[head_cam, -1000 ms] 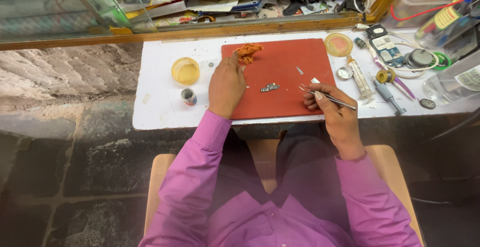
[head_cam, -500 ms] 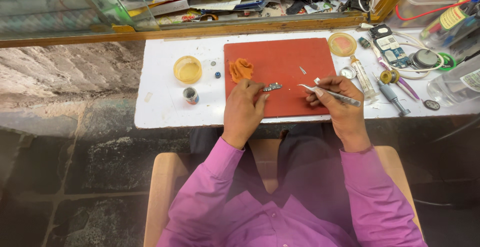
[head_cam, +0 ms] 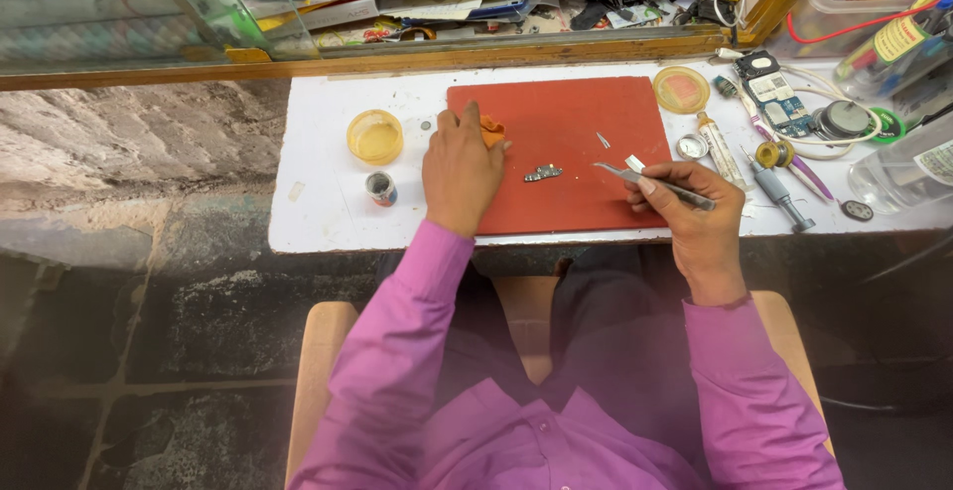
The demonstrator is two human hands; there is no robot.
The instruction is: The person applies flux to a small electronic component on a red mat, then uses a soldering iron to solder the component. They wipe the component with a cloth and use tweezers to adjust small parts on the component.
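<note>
Head view: the left hand (head_cam: 462, 169) lies loosely curled on the red mat (head_cam: 566, 192), fingers covering an orange cloth (head_cam: 491, 132). The right hand (head_cam: 690, 202) grips tweezers (head_cam: 650, 180) at the mat's right edge. A small metal part (head_cam: 543, 172) lies between them, untouched; a yellow dish (head_cam: 375, 137) sits far left.

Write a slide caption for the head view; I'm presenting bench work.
Right hand holds tweezers over red mat; left hand covers orange cloth.

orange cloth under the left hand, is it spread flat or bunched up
Bunched up. The orange cloth shows only as a crumpled lump past the fingers of the left hand, which rests on it on the red mat.
</note>
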